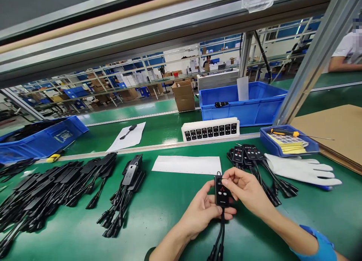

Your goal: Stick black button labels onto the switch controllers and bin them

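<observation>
My left hand [202, 208] is closed around a small black control box [221, 197], its fingers behind it and the thumb on the lower left edge. On the box's face are red marks and pale oval buttons; two black cables hang down from it. My right hand [246, 189] touches the upper right corner of the box, thumb and forefinger pinched together over its face. Whether something thin lies between those fingertips cannot be seen. Similar boxes with faces up form a pile [251, 155] right of my hands. Behind the hands lies a white label strip [186, 165].
Further black boxes with cables lie in a small stack [131, 178] and a large pile [62, 181] on the left. A white rack [210, 123] holds a row of black labels. Blue bins [234, 115], a white glove [302, 170] and a screwdriver [284, 132] stand around the right side.
</observation>
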A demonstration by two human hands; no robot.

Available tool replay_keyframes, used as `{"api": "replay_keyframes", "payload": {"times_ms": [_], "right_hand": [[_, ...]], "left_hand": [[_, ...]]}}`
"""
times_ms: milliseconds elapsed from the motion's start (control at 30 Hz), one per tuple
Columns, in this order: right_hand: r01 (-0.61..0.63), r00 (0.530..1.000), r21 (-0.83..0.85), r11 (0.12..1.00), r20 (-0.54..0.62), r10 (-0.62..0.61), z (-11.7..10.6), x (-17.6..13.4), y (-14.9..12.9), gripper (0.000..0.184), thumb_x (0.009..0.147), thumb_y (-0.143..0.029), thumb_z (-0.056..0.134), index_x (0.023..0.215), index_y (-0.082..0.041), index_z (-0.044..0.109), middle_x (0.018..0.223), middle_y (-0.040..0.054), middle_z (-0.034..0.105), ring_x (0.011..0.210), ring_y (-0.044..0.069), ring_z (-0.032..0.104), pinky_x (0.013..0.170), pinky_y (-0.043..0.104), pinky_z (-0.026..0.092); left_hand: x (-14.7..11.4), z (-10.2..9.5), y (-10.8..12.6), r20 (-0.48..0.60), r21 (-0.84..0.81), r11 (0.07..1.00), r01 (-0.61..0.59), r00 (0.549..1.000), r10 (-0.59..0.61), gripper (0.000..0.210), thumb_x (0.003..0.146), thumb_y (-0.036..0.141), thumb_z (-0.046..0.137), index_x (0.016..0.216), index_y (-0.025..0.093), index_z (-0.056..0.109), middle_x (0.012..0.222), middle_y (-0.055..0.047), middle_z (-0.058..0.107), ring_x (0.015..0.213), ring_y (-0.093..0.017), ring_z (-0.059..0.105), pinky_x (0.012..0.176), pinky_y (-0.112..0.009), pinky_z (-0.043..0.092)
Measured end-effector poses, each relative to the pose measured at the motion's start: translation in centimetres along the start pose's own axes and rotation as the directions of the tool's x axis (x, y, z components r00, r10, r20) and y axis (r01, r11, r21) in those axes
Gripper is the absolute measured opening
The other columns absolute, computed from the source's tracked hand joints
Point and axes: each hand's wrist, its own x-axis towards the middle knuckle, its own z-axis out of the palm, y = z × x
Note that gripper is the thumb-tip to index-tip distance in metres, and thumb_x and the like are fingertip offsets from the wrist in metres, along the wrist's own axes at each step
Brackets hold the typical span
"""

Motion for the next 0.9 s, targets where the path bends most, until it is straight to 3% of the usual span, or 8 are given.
{"api": "replay_keyframes", "payload": {"times_ms": [300, 767, 900], "right_hand": [[-0.026, 0.999, -0.045, 0.999, -0.047, 0.024, 0.3, -0.4, 0.4, 0.027, 0.077, -0.045, 0.066, 0.079, -0.019, 0.059, 0.062, -0.0016, 0.051, 0.053, 0.012, 0.049, 0.04, 0.019, 0.041], [-0.03, 0.994, -0.109, 0.994, -0.108, 0.018, 0.5, -0.4, 0.8, 0.017, 0.078, -0.033, 0.062, 0.075, -0.018, 0.057, 0.06, -0.0028, 0.05, 0.053, 0.011, 0.046, 0.042, 0.018, 0.036], [-0.028, 0.992, -0.13, 0.991, -0.123, 0.012, 0.5, -0.5, 0.7, 0.018, 0.078, -0.034, 0.062, 0.086, -0.018, 0.057, 0.06, -0.0043, 0.048, 0.051, 0.011, 0.045, 0.041, 0.019, 0.038]], "left_hand": [[0.0, 0.2, -0.3, -0.01, 0.035, 0.999, -0.011, 1.0, 0.011, 0.056, 0.073, 0.022, 0.068, 0.121, 0.018, 0.039, 0.097, -0.01, 0.067, 0.086, -0.023, 0.068, 0.079, -0.035, 0.051], [0.2, 0.1, -1.0, 0.001, 0.095, 0.994, -0.05, 0.999, 0.051, 0.053, 0.074, 0.028, 0.069, 0.117, 0.018, 0.039, 0.09, -0.008, 0.067, 0.083, -0.02, 0.068, 0.077, -0.032, 0.051], [0.2, 0.0, -1.2, -0.005, 0.112, 0.991, -0.069, 0.998, 0.07, 0.049, 0.075, 0.028, 0.068, 0.114, 0.018, 0.04, 0.089, -0.008, 0.066, 0.082, -0.02, 0.068, 0.077, -0.033, 0.051]]}}
